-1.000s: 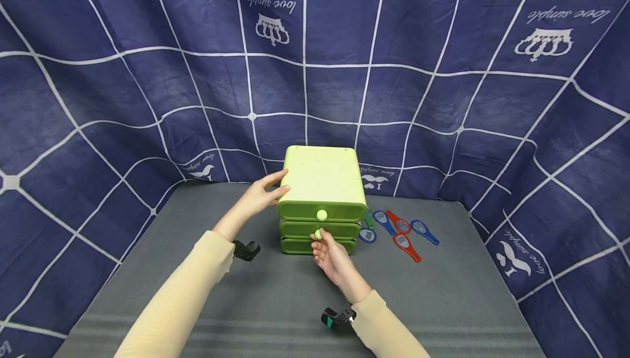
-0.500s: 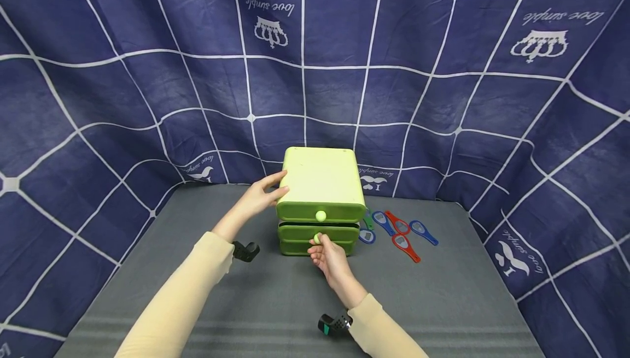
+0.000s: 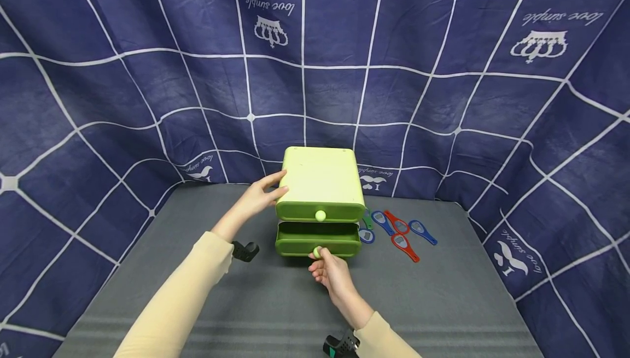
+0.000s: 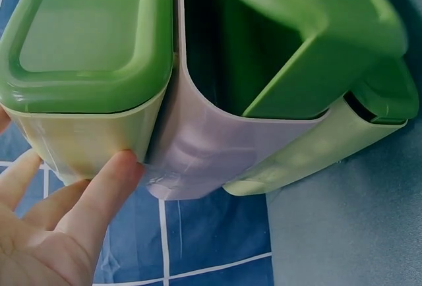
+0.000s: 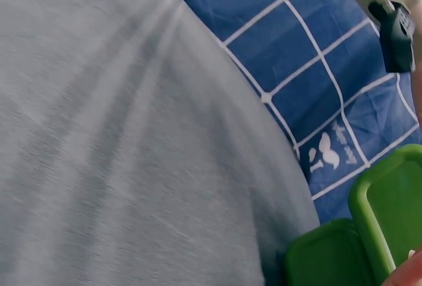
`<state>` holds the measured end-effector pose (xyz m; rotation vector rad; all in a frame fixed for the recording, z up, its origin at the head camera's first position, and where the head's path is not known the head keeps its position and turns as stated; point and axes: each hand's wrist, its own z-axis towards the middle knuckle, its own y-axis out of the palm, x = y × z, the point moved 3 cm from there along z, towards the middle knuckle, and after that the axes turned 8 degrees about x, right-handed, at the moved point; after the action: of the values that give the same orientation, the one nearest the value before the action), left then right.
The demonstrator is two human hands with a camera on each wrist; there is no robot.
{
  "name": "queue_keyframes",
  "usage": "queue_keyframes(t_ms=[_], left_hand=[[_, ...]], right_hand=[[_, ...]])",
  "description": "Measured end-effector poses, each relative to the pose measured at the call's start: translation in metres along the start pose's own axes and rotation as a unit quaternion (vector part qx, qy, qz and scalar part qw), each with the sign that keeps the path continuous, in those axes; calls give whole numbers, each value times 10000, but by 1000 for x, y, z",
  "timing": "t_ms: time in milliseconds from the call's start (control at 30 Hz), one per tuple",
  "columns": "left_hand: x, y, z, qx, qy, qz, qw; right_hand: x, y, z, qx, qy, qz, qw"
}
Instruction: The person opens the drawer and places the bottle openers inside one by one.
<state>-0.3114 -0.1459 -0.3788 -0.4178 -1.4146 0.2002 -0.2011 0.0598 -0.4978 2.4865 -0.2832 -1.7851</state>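
A small drawer cabinet with a pale yellow-green top [image 3: 322,175] and green fronts stands on the table. Its middle drawer [image 3: 290,246] is pulled out, and the part of its inside that shows is bare. My right hand [image 3: 336,279] pinches the round knob [image 3: 317,252] of that drawer between thumb and finger. Against the left side of the cabinet's upper part rests my left hand [image 3: 256,197], fingers spread. The left wrist view shows my thumb [image 4: 112,180] touching the side below the closed top drawer [image 4: 86,49]. Only a fingertip of the right hand enters the right wrist view.
Right of the cabinet lie several flat round-headed objects with handles and small grey windows, including a red one [image 3: 404,246] and a blue one [image 3: 422,231]. A dark blue curtain [image 3: 330,95] with white lines surrounds the grey table [image 3: 266,303].
The middle drawer has slid out toward me, its knob still pinched by my right hand, which has moved nearer. My left hand stays at the cabinet's side.
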Motion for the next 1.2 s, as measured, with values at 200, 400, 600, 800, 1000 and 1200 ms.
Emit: queue_keyframes(t_ms=[200, 400, 600, 800, 1000, 1200], left_hand=[[1, 0, -1, -33, -23, -22, 10000], [3, 0, -1, -68, -70, -52, 9999], [2, 0, -1, -33, -114, -80, 9999], [2, 0, 0, -55, -120, -164, 9998], [2, -1, 0, -86, -48, -126, 9999], [2, -1, 0, -87, -94, -193, 9997]], right_hand=[[7, -7, -18, -122, 72, -101, 9998], [14, -11, -35, -161, 209, 12, 9997], [18, -11, -44, -241, 253, 91, 9993], [22, -10, -52, -325, 274, 48, 9991], [26, -12, -55, -437, 284, 108, 9986], [33, -15, -55, -724, 302, 229, 9967]])
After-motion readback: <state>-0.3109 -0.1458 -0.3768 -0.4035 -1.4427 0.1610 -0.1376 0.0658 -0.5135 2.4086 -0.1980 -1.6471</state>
